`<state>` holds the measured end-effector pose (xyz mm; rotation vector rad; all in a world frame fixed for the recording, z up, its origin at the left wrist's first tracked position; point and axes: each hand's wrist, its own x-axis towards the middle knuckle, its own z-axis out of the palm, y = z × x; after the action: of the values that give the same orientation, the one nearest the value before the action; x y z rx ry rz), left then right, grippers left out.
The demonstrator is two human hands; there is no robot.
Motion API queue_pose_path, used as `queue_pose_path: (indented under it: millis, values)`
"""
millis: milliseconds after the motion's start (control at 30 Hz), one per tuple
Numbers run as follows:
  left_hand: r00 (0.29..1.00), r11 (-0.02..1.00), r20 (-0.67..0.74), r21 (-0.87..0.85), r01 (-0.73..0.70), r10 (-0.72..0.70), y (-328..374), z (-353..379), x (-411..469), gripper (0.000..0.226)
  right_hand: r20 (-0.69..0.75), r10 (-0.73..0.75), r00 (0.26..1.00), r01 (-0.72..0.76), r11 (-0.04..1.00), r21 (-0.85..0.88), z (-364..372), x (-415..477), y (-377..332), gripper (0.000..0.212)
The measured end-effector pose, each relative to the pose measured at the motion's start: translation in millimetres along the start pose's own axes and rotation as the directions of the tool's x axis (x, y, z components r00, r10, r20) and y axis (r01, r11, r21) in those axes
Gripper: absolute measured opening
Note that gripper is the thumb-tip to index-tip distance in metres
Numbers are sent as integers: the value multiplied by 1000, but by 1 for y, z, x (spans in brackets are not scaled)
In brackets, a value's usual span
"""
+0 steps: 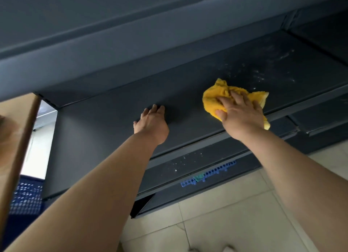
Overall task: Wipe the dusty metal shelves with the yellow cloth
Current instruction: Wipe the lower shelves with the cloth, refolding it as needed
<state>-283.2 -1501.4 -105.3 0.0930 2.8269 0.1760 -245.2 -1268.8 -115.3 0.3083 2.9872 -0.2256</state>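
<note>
We look down on a dark metal shelf (113, 120). The yellow cloth (226, 95) lies crumpled on its right half, with its long axis running left to right along the shelf. One corner points to the far side and another to the right. The right hand (243, 114) presses flat on the cloth with fingers spread, hiding its middle and near edge. The left hand (152, 123) rests on bare shelf to the left, relaxed and holding nothing. Its fingertips are foreshortened and hard to make out.

Pale dust (263, 73) speckles the shelf just beyond the cloth on the far right. A lower shelf (178, 163) shows only as a strip, with a blue perforated piece (209, 173) we cannot identify. A blurred brown pole (20, 150) crosses the left edge.
</note>
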Motion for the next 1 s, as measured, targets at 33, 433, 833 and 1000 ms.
queue_pose_path:
  millis: [33, 433, 833, 1000]
  values:
    - [1000, 1000, 9, 4, -17, 17, -4, 1, -1, 70, 7, 37, 999, -37, 999, -2, -1, 1, 1, 52]
    - [998, 998, 46, 51, -40, 38, -9, 1, 2, 75, -4, -152, 988, 152, 988, 6, 18, -34, -90, 50]
    - [991, 994, -70, -6, 110, -110, 41, -10, -5, 58, -2, -188, 982, 188, 982, 35, 3, 2, -21, 49]
    - [997, 1000, -72, -13, 4, -5, 102, -10, 5, 58, 25, -180, 983, 179, 983, 41, -8, 22, 20, 49]
